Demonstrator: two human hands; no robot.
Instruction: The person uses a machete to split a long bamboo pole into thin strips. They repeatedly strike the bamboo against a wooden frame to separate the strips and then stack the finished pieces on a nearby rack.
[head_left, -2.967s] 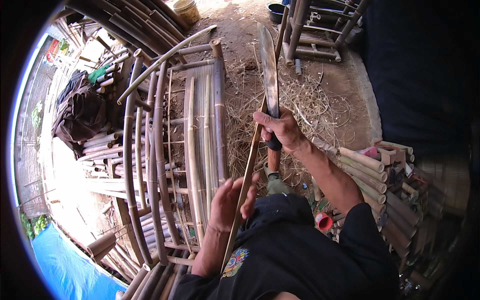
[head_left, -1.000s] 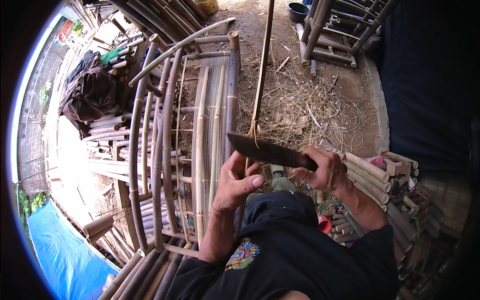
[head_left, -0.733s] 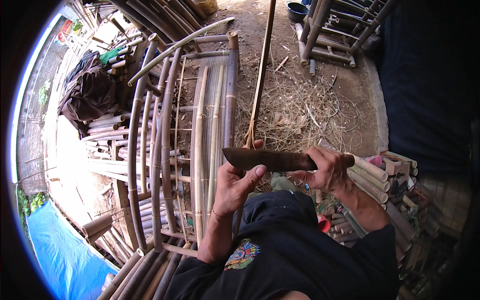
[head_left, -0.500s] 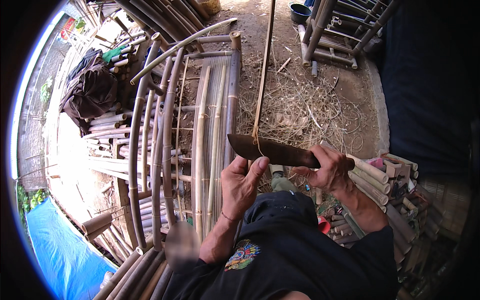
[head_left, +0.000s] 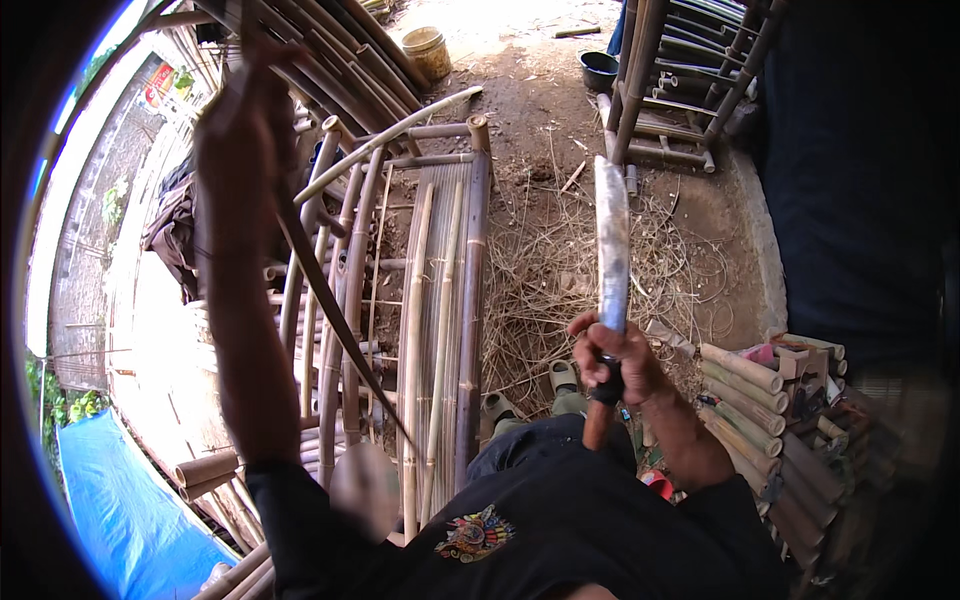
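Observation:
My left hand (head_left: pixel 240 145) is raised high at the far left, smeared by motion, with its fingers closed round a long, thin bamboo strip (head_left: pixel 335 310). The strip slants down from it to the right, over a bamboo frame (head_left: pixel 470 330) with slender pale poles lying along it. In front of my body, my right hand (head_left: pixel 628 362) grips a machete (head_left: pixel 613 235) by its handle. Its broad blade points away from me, catching the light, above a heap of thin shavings (head_left: pixel 550 260) on the dirt floor.
Stacked bamboo pieces (head_left: pixel 740 395) lie close by on the right. Bamboo racks (head_left: pixel 640 90) stand at the far right, next to a black basin (head_left: pixel 598 72). A pale bucket (head_left: pixel 427 52) stands at the back, and a blue tarp (head_left: pixel 120 490) spreads at the lower left.
My left hand has swung up and left with the strip, away from the blade. The machete has turned from lying crosswise to pointing away from me, and my right hand is lower.

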